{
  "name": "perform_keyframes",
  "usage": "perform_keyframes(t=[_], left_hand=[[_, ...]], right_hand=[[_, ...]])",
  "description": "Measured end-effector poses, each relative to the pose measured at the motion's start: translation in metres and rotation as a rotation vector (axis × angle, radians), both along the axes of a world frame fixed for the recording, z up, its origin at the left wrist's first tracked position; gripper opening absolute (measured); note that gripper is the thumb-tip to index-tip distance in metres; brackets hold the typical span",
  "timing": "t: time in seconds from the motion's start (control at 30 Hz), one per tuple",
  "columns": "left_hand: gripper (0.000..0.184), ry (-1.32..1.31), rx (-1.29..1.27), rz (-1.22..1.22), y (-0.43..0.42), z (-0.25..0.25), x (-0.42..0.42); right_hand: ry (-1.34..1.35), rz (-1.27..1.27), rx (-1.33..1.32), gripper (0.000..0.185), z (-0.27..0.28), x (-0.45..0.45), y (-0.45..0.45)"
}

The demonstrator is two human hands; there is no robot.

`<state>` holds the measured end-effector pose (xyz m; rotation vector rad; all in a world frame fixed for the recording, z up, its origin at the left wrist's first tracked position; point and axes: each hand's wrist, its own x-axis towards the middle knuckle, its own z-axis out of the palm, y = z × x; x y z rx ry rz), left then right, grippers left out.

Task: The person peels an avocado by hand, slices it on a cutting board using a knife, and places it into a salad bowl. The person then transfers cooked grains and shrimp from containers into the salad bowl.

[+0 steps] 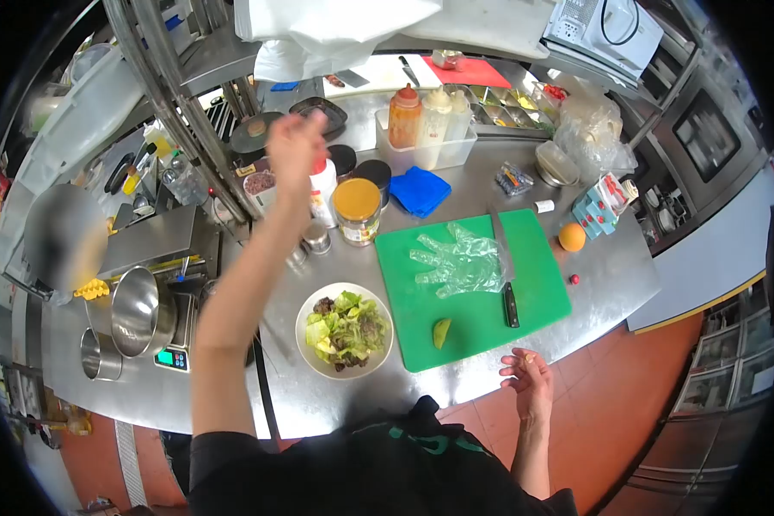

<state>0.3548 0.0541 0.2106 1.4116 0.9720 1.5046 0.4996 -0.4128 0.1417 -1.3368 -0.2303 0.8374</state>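
Lettuce (347,331) already fills the bowl (304,351); lime wedge (441,333) seems unused. My right grip (531,380) is released; left grip (293,155) blurred, I cannot tell.

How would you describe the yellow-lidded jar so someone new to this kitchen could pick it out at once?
On the steel counter, find the big green cutting board. Beside its far left corner, just beyond the salad bowl, stands a jar. Its broad yellow lid sets it apart from the black-lidded containers behind it.
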Motion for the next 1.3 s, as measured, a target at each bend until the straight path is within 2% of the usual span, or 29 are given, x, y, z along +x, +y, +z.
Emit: perform_keyframes(t=[0.07,0.17,0.2,0.27,0.3,0.33,0.4,0.43,0.47,0.53,0.57,0.6,0.63,0.67,0.77,0.8,0.83,0.87,0.9,0.97,1.03,1.13,1.17,1.23,1.3], left_hand=[[0.066,-0.271,-0.047,-0.017,0.025,0.061,-0.009],[0.036,-0.360,-0.044,-0.156,0.026,0.099,-0.012],[0.036,-0.358,-0.057,-0.149,0.021,0.091,-0.014],[0.021,0.193,0.227,0.081,-0.010,0.070,-0.019],[0.021,0.041,0.306,0.033,-0.036,0.044,-0.019],[0.021,0.145,0.129,-0.141,-0.060,0.012,-0.028],[0.020,0.327,0.288,-0.121,-0.138,-0.040,-0.037],[0.020,0.343,0.268,-0.120,-0.173,-0.040,-0.036],[0.021,0.416,0.247,0.058,-0.203,-0.028,-0.031],[0.020,0.323,0.128,0.091,-0.207,-0.025,-0.042],[0.020,0.159,0.026,-0.064,-0.195,-0.031,-0.062],[0.019,0.168,-0.126,-0.037,-0.179,-0.023,-0.069],[0.018,-0.037,-0.096,-0.094,-0.157,-0.017,-0.073],[0.022,-0.227,-0.171,-0.117,-0.136,0.001,-0.071],[0.040,-0.333,-0.175,-0.235,-0.071,0.065,-0.055],[0.044,-0.280,-0.130,-0.226,-0.048,0.080,-0.047],[0.047,-0.144,-0.061,-0.056,-0.042,0.096,-0.034],[0.046,0.072,0.088,-0.041,-0.003,0.097,-0.033],[0.040,-0.031,0.156,-0.030,0.011,0.099,-0.022],[0.030,0.010,0.118,0.247,0.067,0.097,-0.013],[0.026,-0.478,0.083,0.022,0.085,0.109,-0.006],[0.024,-0.351,-0.074,-0.117,0.041,0.113,0.003],[0.023,0.152,-0.080,0.232,0.034,0.104,0.014],[0.021,0.442,0.579,0.470,0.012,0.053,0.009],[0.020,0.566,0.544,0.307,-0.078,0.061,0.009]], right_hand=[[-0.007,0.005,0.002,0.033,0.004,-0.001,0.012],[-0.019,0.035,-0.034,0.031,0.008,-0.008,0.034],[-0.017,0.075,-0.025,0.031,0.007,-0.009,0.043],[-0.018,0.184,0.022,0.033,-0.001,-0.002,0.055],[-0.058,0.223,0.049,0.035,0.003,-0.001,0.063],[-0.093,0.256,0.077,0.037,0.007,-0.001,0.072],[-0.112,0.353,0.229,0.043,0.028,-0.004,0.092],[-0.092,0.359,0.215,0.043,0.031,-0.006,0.098],[-0.060,0.426,0.304,0.045,0.035,-0.008,0.108],[-0.024,0.539,0.424,0.047,0.038,-0.006,0.120],[0.031,0.597,0.451,0.047,0.038,-0.008,0.122],[0.083,0.653,0.478,0.048,0.038,-0.008,0.124],[0.080,0.680,0.495,0.048,0.038,-0.006,0.123],[0.083,0.693,0.474,0.048,0.036,-0.004,0.118],[0.074,0.663,0.446,0.047,0.026,0.007,0.093],[0.084,0.607,0.425,0.047,0.024,0.011,0.081],[0.095,0.548,0.403,0.047,0.021,0.014,0.068],[0.104,0.487,0.381,0.047,0.021,0.018,0.054],[0.093,0.472,0.390,0.047,0.017,0.024,0.039],[0.094,0.311,0.314,0.048,0.006,0.039,0.009],[0.090,0.202,0.280,0.049,-0.006,0.050,-0.025],[0.111,0.017,0.203,0.050,-0.016,0.057,-0.060],[0.132,-0.018,0.198,0.049,-0.021,0.058,-0.069],[0.133,-0.027,0.183,0.048,-0.028,0.059,-0.075],[0.108,-0.007,0.196,0.046,-0.037,0.060,-0.066]])
